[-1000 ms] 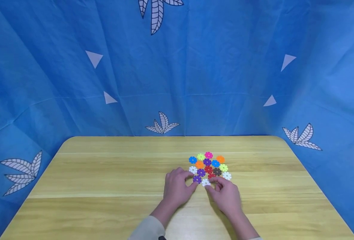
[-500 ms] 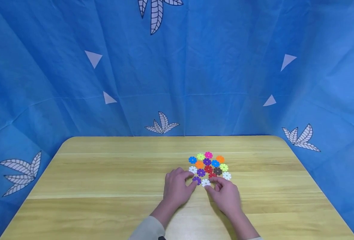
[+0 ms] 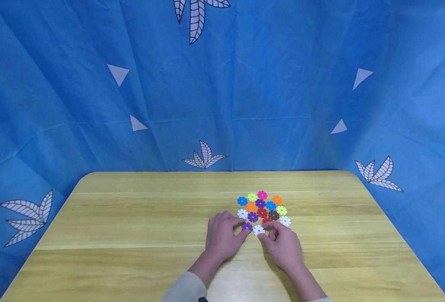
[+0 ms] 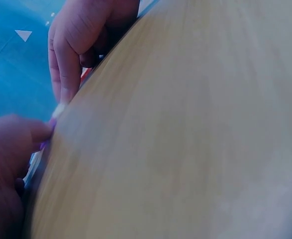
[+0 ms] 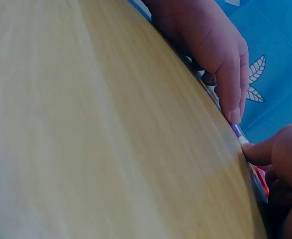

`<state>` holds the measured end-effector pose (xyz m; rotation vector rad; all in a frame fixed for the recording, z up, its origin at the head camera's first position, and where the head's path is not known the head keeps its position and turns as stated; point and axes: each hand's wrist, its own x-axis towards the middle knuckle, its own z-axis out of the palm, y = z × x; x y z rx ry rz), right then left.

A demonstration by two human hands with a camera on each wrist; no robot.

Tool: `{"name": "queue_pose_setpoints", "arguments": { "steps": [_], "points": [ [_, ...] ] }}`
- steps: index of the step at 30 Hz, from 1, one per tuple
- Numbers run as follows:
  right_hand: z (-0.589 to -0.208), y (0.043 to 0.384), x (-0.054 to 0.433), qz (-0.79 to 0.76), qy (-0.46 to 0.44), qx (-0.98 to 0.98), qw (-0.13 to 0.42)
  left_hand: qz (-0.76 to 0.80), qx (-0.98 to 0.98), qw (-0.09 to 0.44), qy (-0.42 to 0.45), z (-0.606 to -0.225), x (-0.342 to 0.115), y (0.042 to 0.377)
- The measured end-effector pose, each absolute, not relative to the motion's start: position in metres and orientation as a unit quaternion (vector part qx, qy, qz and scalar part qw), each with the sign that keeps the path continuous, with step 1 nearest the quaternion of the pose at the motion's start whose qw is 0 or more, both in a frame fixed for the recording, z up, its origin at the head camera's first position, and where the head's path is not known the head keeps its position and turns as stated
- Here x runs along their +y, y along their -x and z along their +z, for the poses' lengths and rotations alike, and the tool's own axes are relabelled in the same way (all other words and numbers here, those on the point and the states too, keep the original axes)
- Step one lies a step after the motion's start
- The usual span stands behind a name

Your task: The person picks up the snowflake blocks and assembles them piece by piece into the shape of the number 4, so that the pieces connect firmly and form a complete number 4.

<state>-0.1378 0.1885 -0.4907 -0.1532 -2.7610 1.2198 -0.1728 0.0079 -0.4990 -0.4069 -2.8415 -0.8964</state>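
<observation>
Several notched snowflake discs lie flat in a loose cluster right of the table's middle. At its near edge, my left hand (image 3: 224, 237) holds a purple snowflake disc (image 3: 247, 227) between thumb and index finger. My right hand (image 3: 285, 245) pinches a white snowflake disc (image 3: 258, 230) just beside it, the index finger at its far side and the thumb at its near side. A red snowflake disc (image 3: 266, 220) is partly covered by the right index finger. In the left wrist view, the left thumb (image 4: 40, 131) meets the purple edge; both discs appear nearly edge-on there.
Behind the hands lie more discs, among them a dark brown disc (image 3: 273, 215), a pink disc (image 3: 262, 195) and a blue disc (image 3: 242, 201). Another white disc (image 3: 285, 221) sits right of the right hand. A blue patterned curtain (image 3: 283, 84) surrounds the wooden table (image 3: 132, 235).
The purple disc at the left fingertips has shifted slightly toward the near side, opening a small gap to the purple disc behind it. Both hands have hardly moved.
</observation>
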Motion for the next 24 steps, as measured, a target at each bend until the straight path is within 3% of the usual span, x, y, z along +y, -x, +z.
{"name": "queue_pose_setpoints", "arguments": {
  "steps": [24],
  "points": [
    [-0.4899,0.1367,0.1892,0.441,0.073,-0.893,0.055,-0.317,-0.935,0.04,0.155,-0.4958,0.004,0.1733]
  ]
}}
